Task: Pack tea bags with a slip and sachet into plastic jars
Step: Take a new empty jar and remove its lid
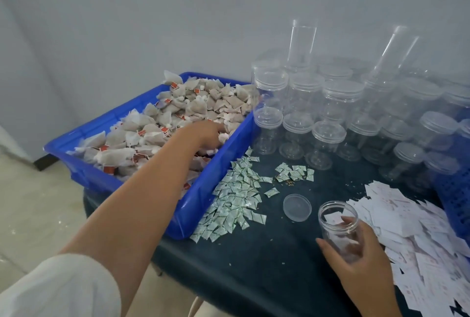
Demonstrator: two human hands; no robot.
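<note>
- I see the bench, draped in dark teal cloth, carrying all the work.
- A blue rectangular plastic tray sits on the bench's left part. It is heaped with greyish mesh pyramid tea bags that have red tags.
- A crowd of clear plastic lidded jars stands at the back right, some stacked one on another.
- A loose heap of white printed paper slips spreads over the front right, beside a blue perforated basket at the frame's edge.
- Small green-and-white sachets lie scattered just beside the tray's right wall, with a smaller cluster apart, nearer the jars.
- My view of the left hand has it reaching into the tray with its fingertips buried among the tea bags. I cannot tell whether it holds one.
- The right hand wraps thumb and fingers round an open clear plastic jar, which is near the front edge between the sachets and the slips.
- A round clear plastic lid lies flat on the cloth just left of that jar.
- One white slip shows inside the open jar, against its wall.
</note>
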